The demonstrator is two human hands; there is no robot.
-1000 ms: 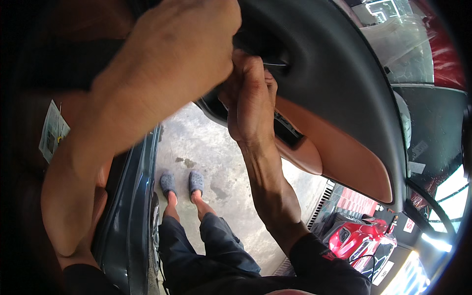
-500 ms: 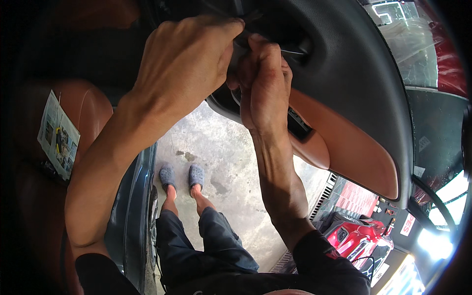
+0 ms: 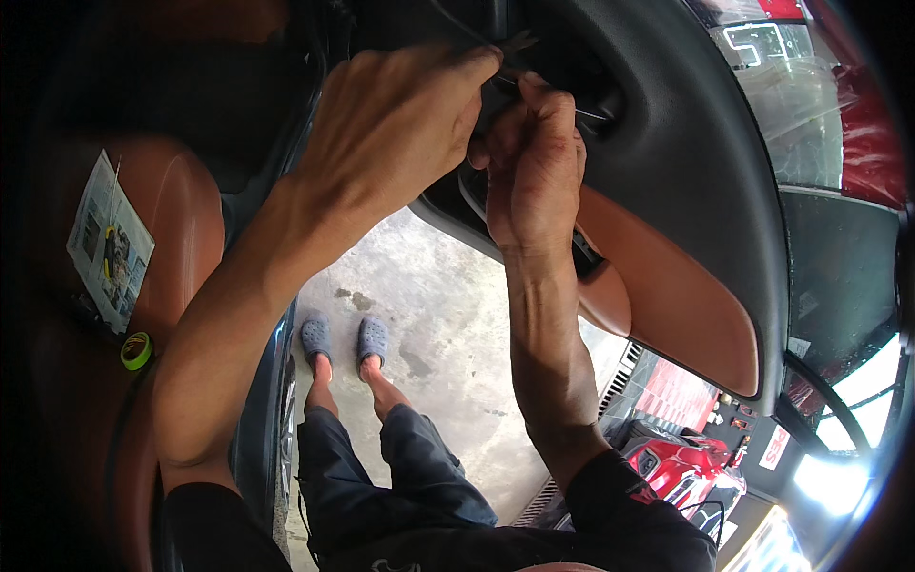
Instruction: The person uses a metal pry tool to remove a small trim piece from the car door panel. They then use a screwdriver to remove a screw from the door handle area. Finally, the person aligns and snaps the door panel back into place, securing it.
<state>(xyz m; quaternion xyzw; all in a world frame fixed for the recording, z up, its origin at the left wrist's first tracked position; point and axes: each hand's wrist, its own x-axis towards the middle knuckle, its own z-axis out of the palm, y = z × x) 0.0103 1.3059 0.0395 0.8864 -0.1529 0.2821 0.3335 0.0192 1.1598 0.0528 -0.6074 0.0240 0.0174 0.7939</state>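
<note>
Both my hands are raised close together in front of the black door panel (image 3: pixel 701 162) of a car. My left hand (image 3: pixel 405 119) is closed in a pinch, with a thin dark wire-like strand (image 3: pixel 519 41) showing a frayed tip just past its fingertips. Right beside it, my right hand (image 3: pixel 536 176) is curled, thumb against forefinger. What lies between its fingers is too dark and small to make out. Behind that hand, a shiny-edged recess (image 3: pixel 596 114) is set in the door.
A brown leather seat (image 3: pixel 181 205) at left carries a printed sheet (image 3: pixel 112 243) with a yellow-and-black tool on it. Near it sits a bright green tape roll (image 3: pixel 137 351). The door has a brown armrest (image 3: pixel 691 305). Below lies concrete floor (image 3: pixel 429 315); a red car (image 3: pixel 686 467) stands at lower right.
Both hands appear slightly farther right and lower, still pinched together, as the whole view has shifted a little. The green tape roll now shows beside my left forearm.
</note>
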